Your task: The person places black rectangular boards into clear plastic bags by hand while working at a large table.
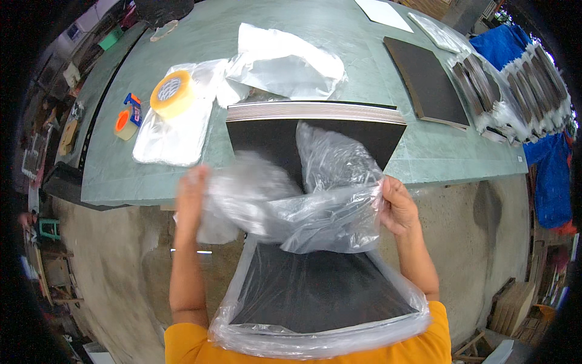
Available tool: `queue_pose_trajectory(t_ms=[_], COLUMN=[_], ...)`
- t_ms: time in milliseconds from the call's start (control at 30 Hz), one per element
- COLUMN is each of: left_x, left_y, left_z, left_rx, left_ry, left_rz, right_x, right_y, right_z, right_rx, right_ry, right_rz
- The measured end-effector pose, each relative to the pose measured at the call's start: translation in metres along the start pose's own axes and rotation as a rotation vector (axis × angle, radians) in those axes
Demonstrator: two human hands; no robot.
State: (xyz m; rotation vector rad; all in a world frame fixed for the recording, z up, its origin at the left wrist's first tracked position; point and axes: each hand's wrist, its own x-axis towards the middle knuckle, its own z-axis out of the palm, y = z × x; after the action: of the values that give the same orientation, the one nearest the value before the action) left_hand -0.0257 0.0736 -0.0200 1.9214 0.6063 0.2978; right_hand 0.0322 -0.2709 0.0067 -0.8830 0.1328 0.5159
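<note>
A crumpled clear plastic bag (339, 212) stretches between my two hands in front of the table edge. My right hand (399, 205) pinches its right side. My left hand (193, 185), blurred by motion, is closed at its left side, fingertips unclear. Against my body leans a flat black panel (321, 291) wrapped in clear plastic, its upper part hidden under the bag. Just beyond the bag, a thick stack of black panels (260, 136) with pale edges stands on the table, partly covered by the plastic.
On the green table (364, 67) lie a tape roll (173, 94) on folded plastic bags (173, 136), a tape dispenser (128, 118) and loose plastic (285, 60). A dark panel (424, 79) lies at the right, beside several wrapped bundles (527, 91) at the table's edge.
</note>
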Motion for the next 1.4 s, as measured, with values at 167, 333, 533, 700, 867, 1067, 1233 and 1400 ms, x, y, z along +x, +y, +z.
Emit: queue_pose_trajectory(t_ms=[167,333,533,700,867,1067,1233,1400], left_x=[-0.005,-0.062,-0.021,-0.006,-0.081,-0.068,-0.051,-0.033], left_y=[0.02,0.106,0.054,0.081,0.1,0.112,0.108,0.114], left_z=[-0.026,0.054,0.027,-0.01,0.063,0.052,0.047,0.032], left_rx=[-0.271,-0.235,-0.02,0.059,0.24,-0.41,-0.613,-0.281], left_ry=[0.083,-0.69,-0.382,0.243,-1.128,-0.846,-0.892,-1.471], left_rz=[0.309,0.525,0.278,0.509,0.624,0.25,-0.006,0.251], right_x=[-0.005,0.008,-0.002,-0.009,-0.012,0.001,-0.01,0.003], right_y=[0.012,0.03,0.015,0.01,-0.01,0.003,0.02,-0.003], right_z=[0.002,0.05,0.036,0.03,0.065,0.063,0.069,0.05], right_rx=[-0.218,-0.252,-0.06,-0.612,-0.783,-0.992,-0.44,-0.624], right_ry=[-0.254,-0.454,-0.392,-0.394,-0.339,-0.465,-0.703,-1.106], right_rz=[0.029,-0.017,-0.023,-0.266,-0.993,-0.538,0.062,-0.111])
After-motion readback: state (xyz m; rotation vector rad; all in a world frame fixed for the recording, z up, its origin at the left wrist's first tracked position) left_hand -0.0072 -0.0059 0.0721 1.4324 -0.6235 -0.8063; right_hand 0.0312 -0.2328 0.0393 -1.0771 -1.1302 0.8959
